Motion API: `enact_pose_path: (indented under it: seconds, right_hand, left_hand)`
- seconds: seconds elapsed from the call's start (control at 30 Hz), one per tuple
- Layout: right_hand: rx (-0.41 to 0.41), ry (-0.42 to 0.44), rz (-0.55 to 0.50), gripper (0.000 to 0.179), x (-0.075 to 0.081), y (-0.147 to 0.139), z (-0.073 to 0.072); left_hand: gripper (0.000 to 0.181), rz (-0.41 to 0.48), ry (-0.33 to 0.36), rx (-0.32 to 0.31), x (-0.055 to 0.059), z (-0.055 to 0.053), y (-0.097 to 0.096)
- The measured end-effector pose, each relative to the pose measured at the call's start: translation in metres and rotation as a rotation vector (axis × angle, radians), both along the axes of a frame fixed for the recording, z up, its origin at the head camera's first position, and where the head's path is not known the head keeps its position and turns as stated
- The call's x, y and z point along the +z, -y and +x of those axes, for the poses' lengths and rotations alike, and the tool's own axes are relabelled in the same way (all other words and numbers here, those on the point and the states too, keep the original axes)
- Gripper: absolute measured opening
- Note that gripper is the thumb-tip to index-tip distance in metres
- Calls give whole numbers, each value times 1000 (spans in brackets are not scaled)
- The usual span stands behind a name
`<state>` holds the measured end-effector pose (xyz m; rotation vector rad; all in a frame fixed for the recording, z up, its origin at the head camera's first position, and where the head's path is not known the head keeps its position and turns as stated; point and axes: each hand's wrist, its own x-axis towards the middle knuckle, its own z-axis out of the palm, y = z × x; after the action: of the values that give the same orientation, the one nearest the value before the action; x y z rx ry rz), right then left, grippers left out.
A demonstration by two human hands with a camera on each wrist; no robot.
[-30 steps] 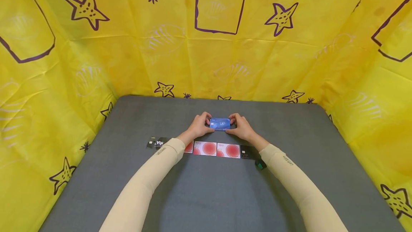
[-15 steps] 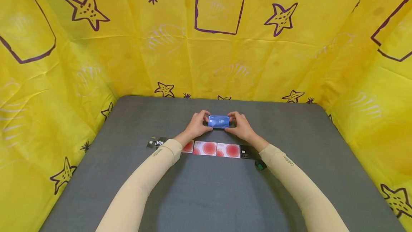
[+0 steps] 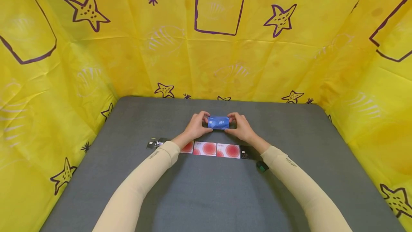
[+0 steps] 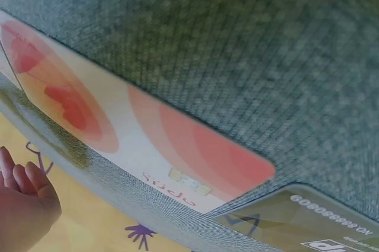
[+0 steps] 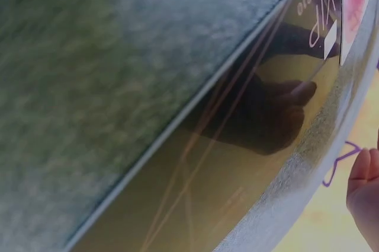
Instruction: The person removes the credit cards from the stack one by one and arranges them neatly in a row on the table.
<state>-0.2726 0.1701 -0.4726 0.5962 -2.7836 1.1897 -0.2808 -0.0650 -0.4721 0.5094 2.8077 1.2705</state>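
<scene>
A blue bank-style card (image 3: 218, 122) printed "VIP" is held by its two short ends, its face towards the head camera. My left hand (image 3: 197, 126) pinches the left end between thumb and fingers. At the opposite end my right hand (image 3: 241, 127) pinches it the same way. A dark shadow shows under the card's lower edge. Both wrist views catch only part of each hand: curled fingers of the left hand (image 4: 26, 204) at lower left, and of the right hand (image 5: 364, 195) at the right edge. The blue card is out of sight there.
Nearer than the hands, a row of cards lies on the grey table (image 3: 206, 196): red-and-white cards (image 3: 205, 149), a black VIP card (image 3: 246, 152) at right, and dark cards (image 3: 160, 142) at left, partly under the left forearm. A yellow patterned curtain (image 3: 180, 63) surrounds the table.
The blue card has shifted slightly left and away from me, with both hands moving along with it. The grip at both ends stays the same, and the row of cards has not moved.
</scene>
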Motion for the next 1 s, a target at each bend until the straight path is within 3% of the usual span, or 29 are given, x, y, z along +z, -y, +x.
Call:
enact_pose_path:
  seconds: [0.23, 0.47, 1.0]
  right_hand:
    - [9, -7, 11, 56, 0, -7, 7]
    - [17, 18, 15, 57, -2, -15, 16]
    - [42, -24, 21, 58, -2, -31, 41]
  left_hand:
    - [55, -7, -16, -16, 2, 9, -3]
    - [55, -12, 8, -29, 4, 19, -7]
    - [56, 1, 55, -38, 10, 45, -19]
